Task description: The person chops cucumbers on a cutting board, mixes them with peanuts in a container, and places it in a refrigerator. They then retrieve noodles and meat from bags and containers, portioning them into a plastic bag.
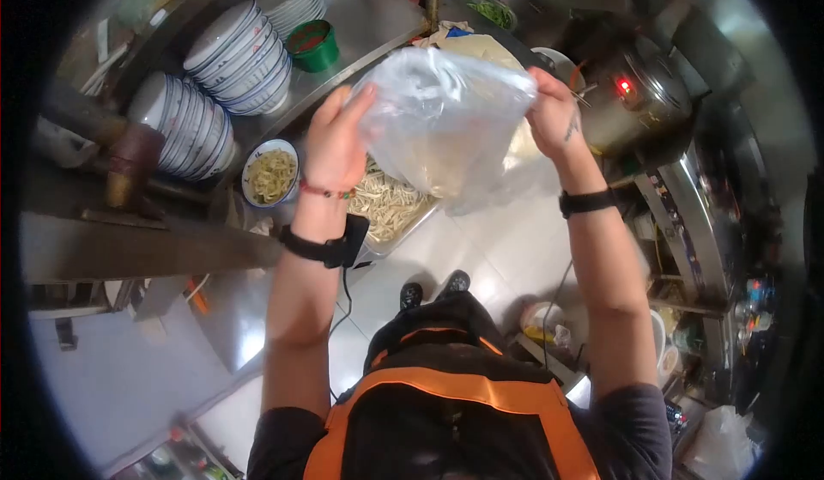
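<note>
A clear plastic bag (446, 119) is stretched between my two hands in the upper middle of the view. My left hand (339, 141) grips its left edge, thumb and fingers closed on the film. At the upper right corner of the bag, my right hand (554, 112) pinches it. Something pale shows through and behind the bag; whether it lies inside I cannot tell. Below the bag and beside my left wrist is a metal tray of pale strips (390, 205), partly covered by the bag. A bowl of yellowish food (272, 173) stands left of my left hand.
Stacked bowls (245, 59), stacked plates (292, 1) and a green tub (313, 48) stand on the steel counter (378, 16) at upper left. A large metal pot (639, 102) with a red light is at right. Tiled floor (481, 248) lies below.
</note>
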The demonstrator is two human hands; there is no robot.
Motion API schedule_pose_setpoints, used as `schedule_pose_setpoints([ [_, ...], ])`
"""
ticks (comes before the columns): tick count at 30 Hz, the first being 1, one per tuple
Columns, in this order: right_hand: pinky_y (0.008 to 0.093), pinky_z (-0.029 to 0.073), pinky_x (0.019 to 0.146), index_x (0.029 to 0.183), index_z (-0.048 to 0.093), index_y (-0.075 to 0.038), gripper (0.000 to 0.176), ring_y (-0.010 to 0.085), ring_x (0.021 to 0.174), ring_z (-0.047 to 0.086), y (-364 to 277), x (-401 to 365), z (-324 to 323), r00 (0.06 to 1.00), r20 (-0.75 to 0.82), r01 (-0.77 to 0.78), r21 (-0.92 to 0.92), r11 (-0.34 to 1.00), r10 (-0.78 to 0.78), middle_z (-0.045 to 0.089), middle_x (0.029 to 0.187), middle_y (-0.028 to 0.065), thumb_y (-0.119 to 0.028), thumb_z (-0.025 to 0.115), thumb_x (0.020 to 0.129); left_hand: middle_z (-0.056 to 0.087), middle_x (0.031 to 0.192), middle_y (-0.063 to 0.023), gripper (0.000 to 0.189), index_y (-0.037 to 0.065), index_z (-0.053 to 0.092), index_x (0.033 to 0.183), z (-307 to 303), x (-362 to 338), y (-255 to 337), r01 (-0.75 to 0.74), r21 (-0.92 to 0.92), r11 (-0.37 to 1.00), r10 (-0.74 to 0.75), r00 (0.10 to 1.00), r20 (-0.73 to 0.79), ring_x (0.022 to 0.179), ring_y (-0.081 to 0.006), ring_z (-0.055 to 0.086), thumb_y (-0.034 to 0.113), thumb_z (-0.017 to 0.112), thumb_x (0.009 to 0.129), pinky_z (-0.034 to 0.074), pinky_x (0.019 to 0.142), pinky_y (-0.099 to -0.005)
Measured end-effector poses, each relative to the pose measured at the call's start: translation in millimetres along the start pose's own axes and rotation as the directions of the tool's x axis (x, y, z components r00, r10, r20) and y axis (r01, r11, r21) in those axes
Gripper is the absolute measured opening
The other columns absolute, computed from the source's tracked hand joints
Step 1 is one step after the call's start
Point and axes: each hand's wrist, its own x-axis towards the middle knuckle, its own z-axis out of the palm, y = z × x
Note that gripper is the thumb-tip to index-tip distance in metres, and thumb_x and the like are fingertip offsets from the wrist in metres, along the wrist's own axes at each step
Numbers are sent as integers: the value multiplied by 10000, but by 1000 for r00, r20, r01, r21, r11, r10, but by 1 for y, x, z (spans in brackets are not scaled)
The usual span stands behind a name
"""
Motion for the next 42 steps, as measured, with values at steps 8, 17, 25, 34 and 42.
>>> schedule_pose_setpoints([
  [8,244,422,663,842,617,-38,250,125,708,544,-59,18,25,985,71,-172,207,963,160,604,761,19,100,439,734,589,1000,-69,298,3,522,1062,-7,10,15,6,190,982,-31,991,132,924,-147,580,-35,608,779,479,783,-282],
  [17,206,390,654,752,563,-60,187,91,698,492,-31,71,-28,981,106,189,-310,932,-164,536,739,-34,109,489,717,614,847,-34,161,41,559,921,-16,53,-5,-113,320,940,122,993,-6,754,-102,571,-3,617,778,456,667,-235],
  [25,344,468,753,865,596,-39,262,327,879,573,24,-15,-86,812,584,561,-768,309,-24,603,934,147,74,466,666,586,789,3,108,17,593,891,-11,37,-75,-112,684,721,125,992,31,745,-66,522,39,616,788,421,670,-227],
  [34,340,482,806,1034,619,-12,270,259,881,623,91,-10,-21,876,410,-91,-379,921,255,652,933,148,2,487,799,635,896,-59,362,-5,545,1195,35,16,-27,-101,604,791,6,987,158,643,-20,451,11,470,841,364,587,-171],
  [42,339,488,796,1015,595,-21,241,256,847,627,214,45,-11,678,665,710,-703,-46,312,611,1046,119,-77,515,795,336,1436,-122,750,86,196,1434,26,0,-31,-175,488,855,3,943,332,620,-1,372,-140,392,747,341,556,-151],
])
